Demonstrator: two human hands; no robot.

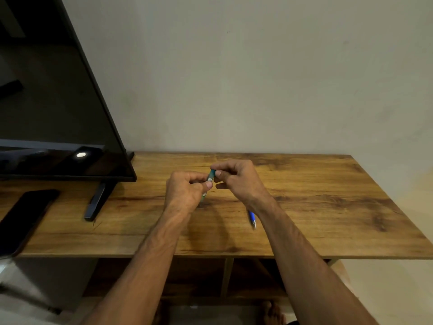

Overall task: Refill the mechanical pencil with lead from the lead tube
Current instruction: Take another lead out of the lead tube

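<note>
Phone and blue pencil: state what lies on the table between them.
The TV's stand foot lies between phone and blue pencil; the left forearm crosses above, in the head view.

1. Left hand [185, 191], fingers curled, pinches the lower part of the small green lead tube [210, 178].
2. Right hand [236, 178] pinches that tube's top end with thumb and forefinger.
3. Both bare forearms reach forward, converging at the tube.

Legible text: none. A pale label patch is seen on the green lead tube [210, 179], but its print is too small and blurred to be read. No brand, number or sign can be made out on the blue mechanical pencil [252, 219], the dark screen [58, 102] or the phone [25, 216].
</note>
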